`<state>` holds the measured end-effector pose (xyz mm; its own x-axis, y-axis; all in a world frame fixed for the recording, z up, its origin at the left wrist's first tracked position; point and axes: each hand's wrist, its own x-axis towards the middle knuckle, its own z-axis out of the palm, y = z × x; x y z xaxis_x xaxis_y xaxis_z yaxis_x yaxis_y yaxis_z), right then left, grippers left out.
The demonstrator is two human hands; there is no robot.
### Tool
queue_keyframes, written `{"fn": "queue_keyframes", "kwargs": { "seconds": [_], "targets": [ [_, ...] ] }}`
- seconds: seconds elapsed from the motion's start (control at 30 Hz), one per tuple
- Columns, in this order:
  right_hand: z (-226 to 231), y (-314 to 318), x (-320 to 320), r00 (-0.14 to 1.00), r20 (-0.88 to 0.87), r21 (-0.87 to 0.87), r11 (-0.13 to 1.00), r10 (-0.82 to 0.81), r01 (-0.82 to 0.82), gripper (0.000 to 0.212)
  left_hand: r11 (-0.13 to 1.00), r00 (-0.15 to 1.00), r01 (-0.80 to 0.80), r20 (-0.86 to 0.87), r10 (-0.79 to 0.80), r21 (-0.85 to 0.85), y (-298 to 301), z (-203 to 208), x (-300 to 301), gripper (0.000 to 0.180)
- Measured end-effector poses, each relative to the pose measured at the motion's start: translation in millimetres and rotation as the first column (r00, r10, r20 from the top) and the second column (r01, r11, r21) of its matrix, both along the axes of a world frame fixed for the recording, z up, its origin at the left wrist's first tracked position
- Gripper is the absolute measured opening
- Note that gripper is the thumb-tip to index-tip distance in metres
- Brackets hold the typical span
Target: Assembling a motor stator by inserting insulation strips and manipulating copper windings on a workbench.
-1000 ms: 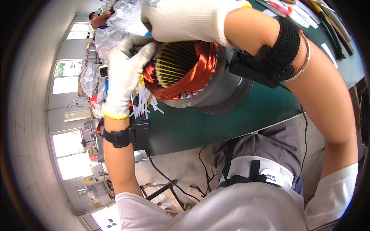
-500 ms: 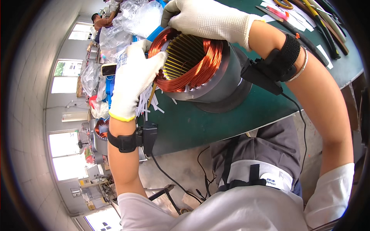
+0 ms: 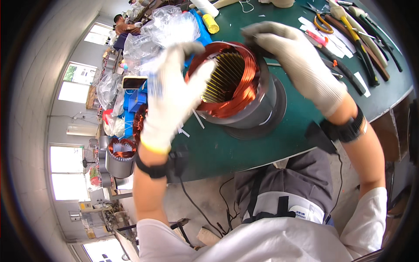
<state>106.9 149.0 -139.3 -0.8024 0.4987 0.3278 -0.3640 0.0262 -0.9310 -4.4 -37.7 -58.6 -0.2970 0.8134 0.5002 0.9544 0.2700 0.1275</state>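
Observation:
A motor stator with a grey metal housing (image 3: 257, 111) stands on the green table, its bore lined with yellow strips (image 3: 221, 81). Thick copper windings (image 3: 248, 72) form a ring round its upper end. My left hand (image 3: 172, 94), in a white knitted glove and blurred by motion, is at the ring's left side, thumb and fingers apart; whether it touches the copper I cannot tell. My right hand (image 3: 294, 59), gloved too, is beside the upper right of the stator, fingers stretched toward the rim and holding nothing visible.
Hand tools, including orange-handled scissors (image 3: 324, 24) and a yellow-handled tool (image 3: 349, 26), lie at the far right. Clear plastic bags (image 3: 170, 28), a phone (image 3: 134, 82) and blue bins (image 3: 137, 99) sit to the left. Another wound stator (image 3: 120, 163) stands farther left. A person (image 3: 124, 28) works far off.
My right hand has come off the top of the winding ring and moved right. My left hand has shifted and blurred, its thumb still by the ring. The whole view has shifted slightly.

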Motion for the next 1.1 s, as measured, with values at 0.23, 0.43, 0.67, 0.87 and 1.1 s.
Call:
{"fn": "queue_keyframes", "kwargs": {
  "seconds": [0.23,0.43,0.67,0.87,1.1],
  "targets": [
    [-19.4,-0.4,59.0,0.986,0.165,-0.030,0.999,0.021,-0.016,0.030,0.970,0.978,0.081,-0.208,-0.032,0.229,-14.3,-66.9,47.6,0.030],
    [-42.9,-12.9,75.8,0.970,0.230,0.187,0.982,-0.081,0.037,0.026,0.924,0.943,0.325,-0.002,-0.332,0.202,-28.3,-51.9,9.1,0.030],
    [-24.2,-10.3,55.7,0.929,-0.360,0.648,0.694,-0.084,0.314,0.052,0.987,0.996,0.046,0.066,-0.056,0.154,-26.0,-59.1,54.3,0.056],
    [24.6,-0.6,67.1,0.954,-0.157,0.771,0.635,0.255,-0.042,0.023,0.965,0.973,0.232,-0.014,-0.232,0.125,-39.2,-58.9,35.5,0.051],
    [6.7,-5.5,38.5,0.961,-0.233,0.850,0.512,0.150,0.126,0.034,0.926,0.944,0.327,-0.023,-0.329,0.189,-37.7,-64.4,15.6,0.058]
  ]
}}
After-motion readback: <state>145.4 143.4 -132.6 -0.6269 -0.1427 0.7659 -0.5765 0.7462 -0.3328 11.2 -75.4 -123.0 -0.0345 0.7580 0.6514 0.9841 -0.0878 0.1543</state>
